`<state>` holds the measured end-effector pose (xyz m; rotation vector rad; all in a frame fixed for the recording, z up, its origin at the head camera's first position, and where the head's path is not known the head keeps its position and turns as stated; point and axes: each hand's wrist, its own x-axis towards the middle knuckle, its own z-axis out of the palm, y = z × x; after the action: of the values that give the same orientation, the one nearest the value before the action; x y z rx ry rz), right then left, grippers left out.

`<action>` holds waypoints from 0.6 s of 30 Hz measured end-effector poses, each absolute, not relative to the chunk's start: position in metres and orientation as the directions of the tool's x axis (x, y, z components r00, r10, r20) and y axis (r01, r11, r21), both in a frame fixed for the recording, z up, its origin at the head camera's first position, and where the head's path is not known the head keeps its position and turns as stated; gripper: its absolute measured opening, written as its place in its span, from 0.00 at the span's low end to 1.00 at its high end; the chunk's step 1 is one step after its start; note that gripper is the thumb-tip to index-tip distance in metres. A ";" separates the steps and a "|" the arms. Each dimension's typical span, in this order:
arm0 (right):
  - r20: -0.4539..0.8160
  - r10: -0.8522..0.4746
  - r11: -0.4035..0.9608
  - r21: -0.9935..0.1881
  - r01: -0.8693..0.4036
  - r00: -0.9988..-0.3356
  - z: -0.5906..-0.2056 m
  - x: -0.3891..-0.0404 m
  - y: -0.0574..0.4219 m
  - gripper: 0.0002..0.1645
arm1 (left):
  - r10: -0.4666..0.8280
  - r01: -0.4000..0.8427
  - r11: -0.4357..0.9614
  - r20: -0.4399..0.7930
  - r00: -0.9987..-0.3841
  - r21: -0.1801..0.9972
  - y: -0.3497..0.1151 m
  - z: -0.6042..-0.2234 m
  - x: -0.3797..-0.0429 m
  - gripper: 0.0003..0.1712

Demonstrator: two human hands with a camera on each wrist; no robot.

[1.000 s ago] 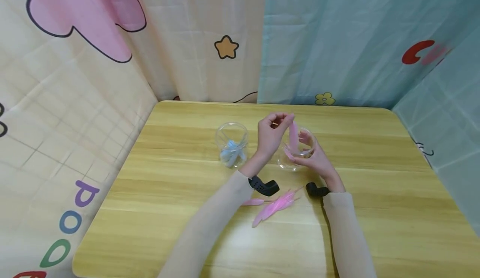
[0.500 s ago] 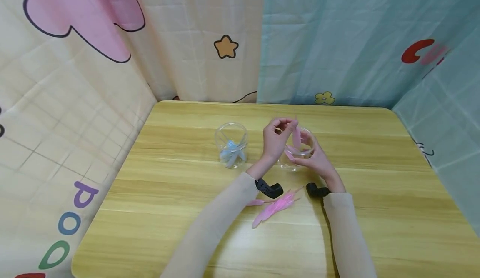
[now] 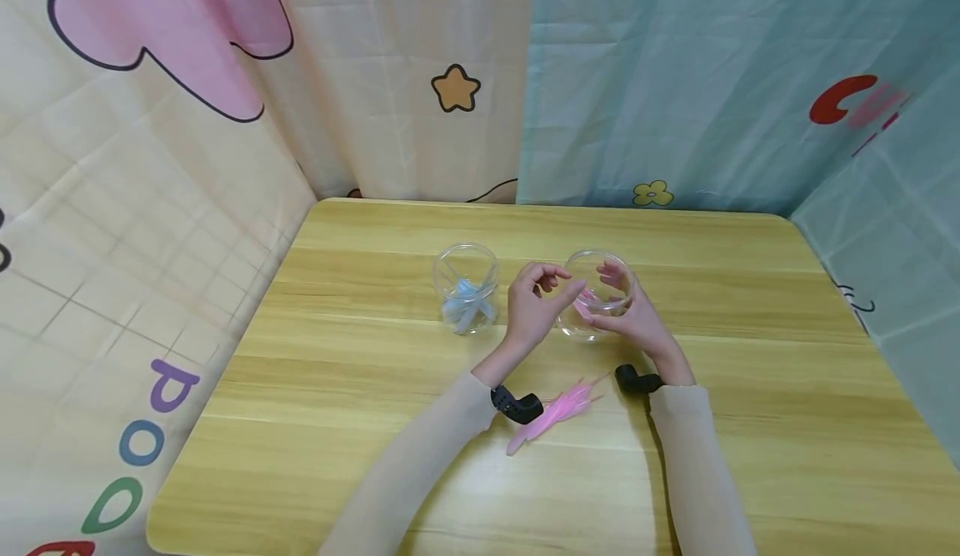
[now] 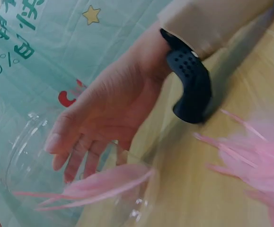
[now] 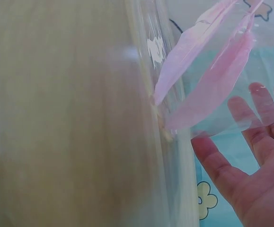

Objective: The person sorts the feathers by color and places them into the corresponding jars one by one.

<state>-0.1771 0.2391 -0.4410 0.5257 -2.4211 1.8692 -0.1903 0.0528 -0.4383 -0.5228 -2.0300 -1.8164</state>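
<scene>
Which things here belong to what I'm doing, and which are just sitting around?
Seemingly in use:
right hand, gripping the clear jar
left hand, close beside it
pink feathers inside that jar
loose pink feathers on the table

Apparently just around:
second jar, untouched, possibly related
blue pieces inside it
patterned curtains behind

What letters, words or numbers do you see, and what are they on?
"ood": sideways, on the left curtain; a red letter below is cut off.
"%": on the blue curtain, beside an "O" or zero.
Green characters near it: slanted and partly cut off, too unclear to read.
No writing shows on the cups or feathers.
</scene>
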 end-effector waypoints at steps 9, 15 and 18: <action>0.237 -0.233 0.230 -0.929 -0.290 -0.943 -0.443 -0.176 0.239 0.52 | 0.255 0.444 0.379 0.369 -0.894 0.812 0.038 -0.455 -0.163 0.16; 0.233 -0.232 0.227 -0.931 -0.286 -0.944 -0.443 -0.175 0.237 0.52 | 0.412 0.399 0.677 0.130 -0.902 0.619 0.036 -0.462 -0.145 0.21; 0.233 -0.231 0.227 -0.931 -0.286 -0.945 -0.443 -0.174 0.236 0.52 | 0.441 0.405 0.772 0.047 -0.896 0.489 0.038 -0.466 -0.138 0.24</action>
<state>-0.1742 0.2358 -0.4432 0.5108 -2.4245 1.8563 -0.1385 0.0376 -0.4660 -0.7231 -3.0238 -0.8080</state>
